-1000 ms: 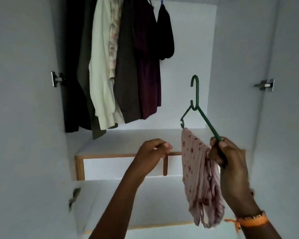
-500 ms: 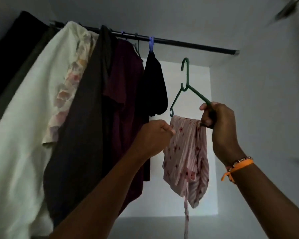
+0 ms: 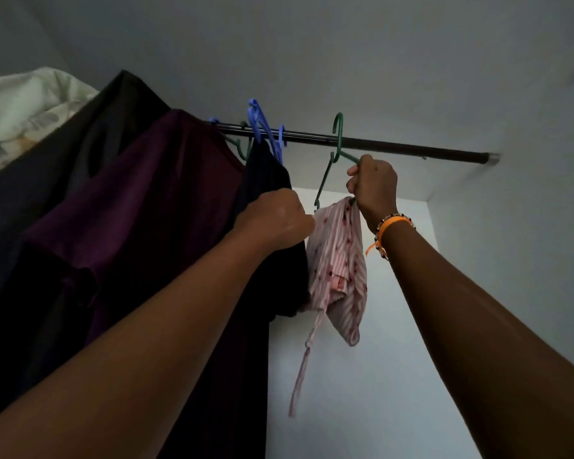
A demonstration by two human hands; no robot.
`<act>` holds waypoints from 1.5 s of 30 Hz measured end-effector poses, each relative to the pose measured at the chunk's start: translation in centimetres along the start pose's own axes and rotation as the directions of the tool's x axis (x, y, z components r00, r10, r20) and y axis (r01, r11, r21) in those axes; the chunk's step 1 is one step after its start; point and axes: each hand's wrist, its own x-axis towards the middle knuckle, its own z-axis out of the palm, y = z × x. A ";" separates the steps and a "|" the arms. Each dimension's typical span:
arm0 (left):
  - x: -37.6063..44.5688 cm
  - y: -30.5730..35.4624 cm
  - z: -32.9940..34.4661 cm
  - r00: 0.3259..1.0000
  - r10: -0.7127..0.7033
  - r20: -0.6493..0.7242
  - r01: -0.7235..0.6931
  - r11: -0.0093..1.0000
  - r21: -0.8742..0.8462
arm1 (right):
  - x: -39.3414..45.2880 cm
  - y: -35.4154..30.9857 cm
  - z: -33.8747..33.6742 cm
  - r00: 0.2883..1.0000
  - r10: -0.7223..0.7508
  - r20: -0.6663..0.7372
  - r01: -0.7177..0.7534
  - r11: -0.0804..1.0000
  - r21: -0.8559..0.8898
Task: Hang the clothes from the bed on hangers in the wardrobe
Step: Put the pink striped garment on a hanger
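Hooking: right hand [image 3: 373, 185] lifts the green hanger [image 3: 329, 167] so its hook rises over the rod [image 3: 395, 146].
Right fingers: clamped on the hanger's arm, for steering.
Pink garment [image 3: 340, 270]: draped below those fingers, on the hanger.
Left hand [image 3: 274, 220]: fingers curled at the dark clothes [image 3: 265, 180], probably holding them aside; grip hidden.

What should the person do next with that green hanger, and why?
Probably lower the green hanger so its hook settles on the rod. The right hand grips it with the hook at rod height, the pink garment draped below, and the rod is bare there.
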 end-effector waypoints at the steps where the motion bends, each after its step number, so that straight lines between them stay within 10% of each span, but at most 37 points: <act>1: 0.6 -0.2 0.4 1.000 -0.005 -0.006 0.005 1.000 0.016 | 1.1 0.6 0.3 1.000 -0.001 0.006 0.002 1.000 -0.007; 20: 2.1 -2.1 2.7 0.999 -0.037 0.033 0.037 0.999 0.016 | 2.3 -2.2 3.1 0.819 0.261 0.511 -0.412 0.887 0.208; 30: -4.7 -1.6 -0.6 0.982 -0.105 0.156 0.147 0.946 -0.290 | -9.8 -4.0 0.3 0.788 0.413 0.456 -0.511 0.852 0.112; 45: -21.7 -3.8 -10.9 0.849 -0.345 0.401 0.525 0.457 -0.718 | -28.0 -21.1 -5.2 0.639 0.621 0.454 -0.739 0.659 0.140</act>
